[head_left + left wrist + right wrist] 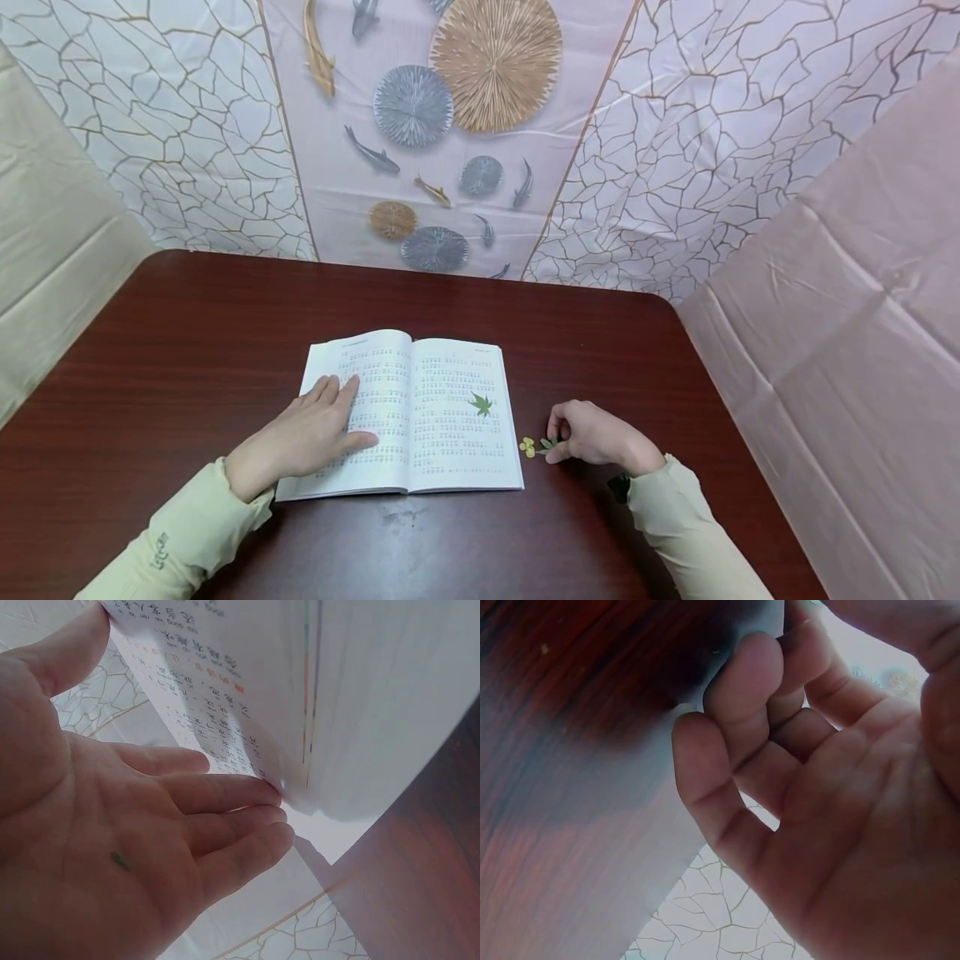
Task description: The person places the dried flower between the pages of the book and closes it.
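Observation:
An open book with printed pages lies on the dark table. My left hand rests on its left page with straight fingers and the thumb spread. In the left wrist view, a small green bit sticks to the palm of that hand. A green maple leaf lies on the right page, near its outer edge. Just right of the book, my right hand pinches a small sprig with a yellow flower and green leaves between thumb and curled fingers. The flower points toward the book; the fingers partly hide the leaves.
The reddish-brown table has rounded far corners. Patterned cloth hangs behind it, printed with fish and round shapes in the middle. Plain pale cloth runs along the right side. A dark band shows at the right wrist.

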Tool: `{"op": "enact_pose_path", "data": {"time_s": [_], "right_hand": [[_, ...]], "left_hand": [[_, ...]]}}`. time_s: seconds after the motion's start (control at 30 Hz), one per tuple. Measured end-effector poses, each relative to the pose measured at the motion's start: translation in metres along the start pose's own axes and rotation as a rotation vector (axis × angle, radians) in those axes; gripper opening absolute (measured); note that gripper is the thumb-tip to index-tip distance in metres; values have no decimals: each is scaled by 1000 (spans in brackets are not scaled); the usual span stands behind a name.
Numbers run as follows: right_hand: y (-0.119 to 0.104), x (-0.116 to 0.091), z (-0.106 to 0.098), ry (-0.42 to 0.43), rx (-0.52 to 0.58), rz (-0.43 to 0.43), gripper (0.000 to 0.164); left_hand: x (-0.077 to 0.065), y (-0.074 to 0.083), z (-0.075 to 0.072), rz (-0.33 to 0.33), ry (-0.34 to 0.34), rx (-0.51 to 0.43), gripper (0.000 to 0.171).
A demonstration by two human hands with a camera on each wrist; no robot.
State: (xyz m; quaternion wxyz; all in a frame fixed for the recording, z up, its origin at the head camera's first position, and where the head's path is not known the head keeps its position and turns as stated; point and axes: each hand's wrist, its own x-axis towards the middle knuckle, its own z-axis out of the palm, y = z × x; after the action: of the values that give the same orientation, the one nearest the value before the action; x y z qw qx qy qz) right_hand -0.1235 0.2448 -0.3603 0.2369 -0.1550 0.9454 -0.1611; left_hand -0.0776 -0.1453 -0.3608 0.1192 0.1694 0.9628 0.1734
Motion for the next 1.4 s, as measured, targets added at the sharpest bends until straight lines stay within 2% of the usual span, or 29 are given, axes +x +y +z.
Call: {"op": "enact_pose_path", "data": {"time_s": [0.43,0.73,1.13,1.27,1.4], "right_hand": [[1,2,-1,-1,-9,16,25],[1,2,-1,0,-12,4,25],[0,0,1,3,-7,16,26],[0,-1,1,9,-11,19,26],[0,-1,2,10,-12,25,26]], "left_hand": [[0,2,-4,16,-11,14,87],[1,2,-8,-3,-3,-31,94],[1,3,-6,52,99,-40,98],[2,4,-7,71,117,-77,98],[2,5,-6,71,106,-143,99]]}}
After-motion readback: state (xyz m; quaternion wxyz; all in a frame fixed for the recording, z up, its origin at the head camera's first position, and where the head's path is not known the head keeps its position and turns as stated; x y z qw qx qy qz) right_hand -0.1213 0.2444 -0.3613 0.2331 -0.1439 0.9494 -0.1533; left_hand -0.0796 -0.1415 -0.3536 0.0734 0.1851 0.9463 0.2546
